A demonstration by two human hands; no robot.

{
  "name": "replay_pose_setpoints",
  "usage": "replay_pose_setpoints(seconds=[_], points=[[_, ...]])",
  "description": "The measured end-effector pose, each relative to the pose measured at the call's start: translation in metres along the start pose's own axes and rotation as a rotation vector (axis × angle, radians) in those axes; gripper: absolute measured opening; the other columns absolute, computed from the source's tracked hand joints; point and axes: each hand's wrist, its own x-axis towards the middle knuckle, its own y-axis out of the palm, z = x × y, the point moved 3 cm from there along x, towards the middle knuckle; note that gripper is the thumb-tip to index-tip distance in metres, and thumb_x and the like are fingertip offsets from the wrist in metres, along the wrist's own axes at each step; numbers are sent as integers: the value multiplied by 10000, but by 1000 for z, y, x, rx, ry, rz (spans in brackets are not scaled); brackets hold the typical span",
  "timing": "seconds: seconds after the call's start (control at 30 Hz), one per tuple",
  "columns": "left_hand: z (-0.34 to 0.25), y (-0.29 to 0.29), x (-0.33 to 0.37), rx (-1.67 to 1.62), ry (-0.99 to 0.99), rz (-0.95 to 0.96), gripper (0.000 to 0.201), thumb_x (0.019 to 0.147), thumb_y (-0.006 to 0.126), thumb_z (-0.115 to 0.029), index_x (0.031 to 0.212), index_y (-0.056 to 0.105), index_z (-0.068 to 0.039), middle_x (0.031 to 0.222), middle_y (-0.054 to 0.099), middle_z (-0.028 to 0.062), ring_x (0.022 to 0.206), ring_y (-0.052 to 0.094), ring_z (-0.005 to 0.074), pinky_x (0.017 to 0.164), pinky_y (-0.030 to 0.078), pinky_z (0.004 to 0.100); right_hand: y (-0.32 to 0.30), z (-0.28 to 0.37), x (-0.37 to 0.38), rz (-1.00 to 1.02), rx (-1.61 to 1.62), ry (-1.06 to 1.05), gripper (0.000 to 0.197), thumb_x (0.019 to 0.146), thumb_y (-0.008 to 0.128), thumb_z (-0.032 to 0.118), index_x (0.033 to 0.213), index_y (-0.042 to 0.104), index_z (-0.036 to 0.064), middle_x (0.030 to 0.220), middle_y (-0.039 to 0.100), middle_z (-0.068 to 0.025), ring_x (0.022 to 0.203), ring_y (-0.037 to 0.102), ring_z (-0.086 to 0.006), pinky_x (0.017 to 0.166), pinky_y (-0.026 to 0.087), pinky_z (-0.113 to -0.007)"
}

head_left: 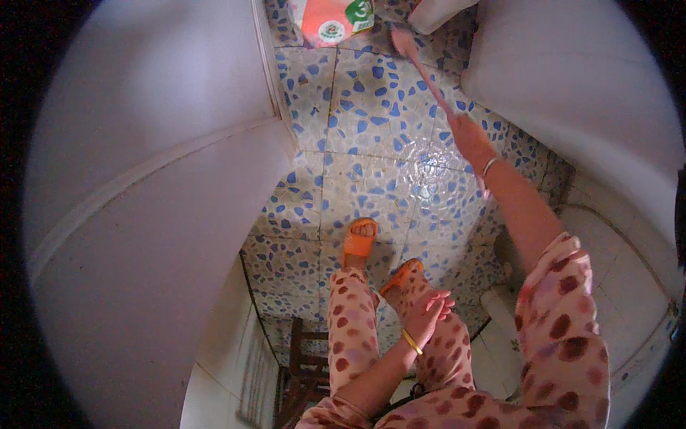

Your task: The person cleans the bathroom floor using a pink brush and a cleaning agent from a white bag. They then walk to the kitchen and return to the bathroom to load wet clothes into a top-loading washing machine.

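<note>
My right hand (471, 141) is closed around the handle of a long pink brush (431, 82), the arm stretched out ahead. The brush's blurred head points to the far end of the floor, near the foot of a white fixture (437, 13). Its handle end sticks out behind my fist, beside a wet, shiny patch on the tiles (371, 143). Over my right thigh rests my left hand (431, 314), with nothing in it and its fingers loosely stretched out to the right. A gold bracelet circles that wrist.
An orange, white and green plastic package (332, 21) lies at the far end. A white panel (157, 214) closes off the left; a large white rounded surface (572, 79) stands at right. A dark brown wooden stool (309, 357) is near my left leg, and a pale pipe (500, 304) on the right.
</note>
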Motion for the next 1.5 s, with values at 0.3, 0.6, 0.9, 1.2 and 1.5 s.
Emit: replay_pose_setpoints(seconds=[0.3, 0.6, 0.9, 1.2, 1.5], points=[[-1, 5, 1, -17, -39, 34, 263, 903, 434, -236, 1101, 501, -77, 925, 567, 36, 782, 514, 83, 708, 442, 233, 93, 14, -72, 263, 11, -73, 218, 814, 417, 102, 1010, 509, 82, 826, 607, -121, 770, 613, -295, 666, 491, -415], [8, -2, 3, -9, -53, 0, 256, 898, 447, -225, 1088, 506, -64, 921, 565, 53, 775, 516, 90, 694, 439, 230, 99, 61, -62, 469, 80, 39, 219, 854, 411, 149, 941, 545, 0, 838, 579, -156, 820, 597, -306, 685, 490, -385], [6, -4, -2, -1, -15, -38, 258, 898, 444, -235, 1092, 508, -76, 930, 567, 41, 792, 520, 85, 699, 437, 224, 53, 38, 19, 194, 106, 103, 269, 854, 444, 236, 933, 554, 4, 834, 599, -160, 800, 606, -306, 676, 492, -377], [-6, 7, 1, 2, -9, -4, 258, 901, 438, -238, 1083, 506, -69, 924, 568, 40, 752, 508, 76, 681, 435, 222, 116, 18, -74, 524, 109, 184, 240, 818, 446, 179, 961, 529, 6, 909, 595, -183, 860, 581, -342, 768, 445, -433], [1, 6, 4, 42, -32, -4, 260, 896, 449, -242, 1067, 514, -58, 910, 575, 48, 759, 523, 81, 679, 444, 225, 131, -18, -102, 481, 116, 281, 186, 825, 440, 167, 890, 540, 25, 885, 591, -175, 872, 578, -299, 749, 454, -403]])
